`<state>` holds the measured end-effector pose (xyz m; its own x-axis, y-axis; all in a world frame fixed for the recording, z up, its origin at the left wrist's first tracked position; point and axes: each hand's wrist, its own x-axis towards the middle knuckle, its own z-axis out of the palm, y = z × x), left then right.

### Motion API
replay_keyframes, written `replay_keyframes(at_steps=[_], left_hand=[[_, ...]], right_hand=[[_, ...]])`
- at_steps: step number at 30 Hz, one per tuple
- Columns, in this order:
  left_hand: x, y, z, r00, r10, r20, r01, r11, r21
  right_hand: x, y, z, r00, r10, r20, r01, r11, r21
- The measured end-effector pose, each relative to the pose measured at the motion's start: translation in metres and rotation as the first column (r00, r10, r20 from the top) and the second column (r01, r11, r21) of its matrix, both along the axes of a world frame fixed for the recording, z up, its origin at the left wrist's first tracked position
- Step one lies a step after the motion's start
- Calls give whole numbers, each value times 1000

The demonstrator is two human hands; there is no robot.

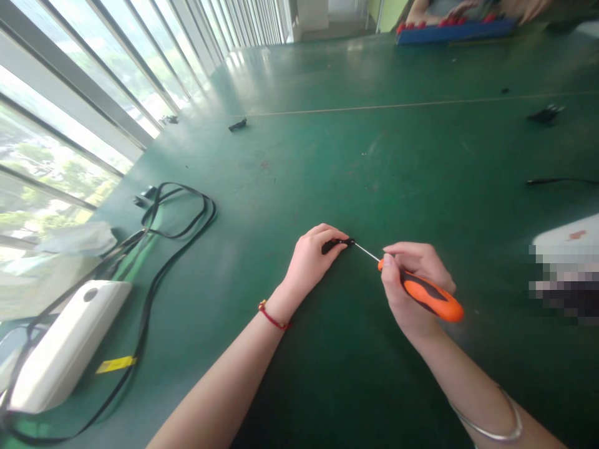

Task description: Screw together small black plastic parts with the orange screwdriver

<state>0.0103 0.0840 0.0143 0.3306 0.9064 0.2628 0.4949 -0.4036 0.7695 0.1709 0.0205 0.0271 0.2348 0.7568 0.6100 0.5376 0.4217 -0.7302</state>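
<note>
Near the middle of the green tabletop, my left hand [314,252] is closed, thumb and fingers pinching a small black part [333,245] against the surface. Its exact kind is too small to make out. My right hand [414,277] grips a screwdriver [435,298] with an orange and black handle. The thin metal shaft points left, and its tip meets the right end of the black part. My fingers cover the front of the handle.
On the left, a white box-like device [70,343] lies beside a looped black cable [180,234] with a yellow tag [116,365]. Small black pieces [238,125] are scattered farther off. Across the green table [299,168], a person's hands are near a blue tray [456,31] of red items.
</note>
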Motion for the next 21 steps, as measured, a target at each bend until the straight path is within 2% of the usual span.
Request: replay_keyframes(at_steps=[3, 5, 8, 12, 15, 19, 21], left_hand=[[0, 0, 0, 1000, 2, 1, -2, 1000, 4], [0, 0, 1, 1000, 3, 1, -3, 1000, 7], [0, 0, 0, 1000, 2, 0, -2, 1000, 4], [0, 0, -1, 1000, 3, -1, -3, 1000, 1], [0, 0, -1, 1000, -1, -1, 1, 1000, 2], [0, 0, -2, 1000, 0, -6, 1, 1000, 12], [0, 0, -3, 1000, -3, -13, 3, 1000, 18]], right_hand=[[-4, 3, 2, 996, 36, -86, -24, 990, 138], [-6, 6, 3, 996, 17, -88, 3, 976, 220], [-4, 6, 3, 998, -40, -55, 48, 986, 161], [-1, 1, 2, 993, -61, 97, 55, 996, 66], [-4, 2, 0, 1000, -18, -17, 19, 998, 53], [-5, 6, -2, 991, -47, -121, 69, 981, 182], [-4, 5, -3, 990, -69, -122, 85, 988, 126]])
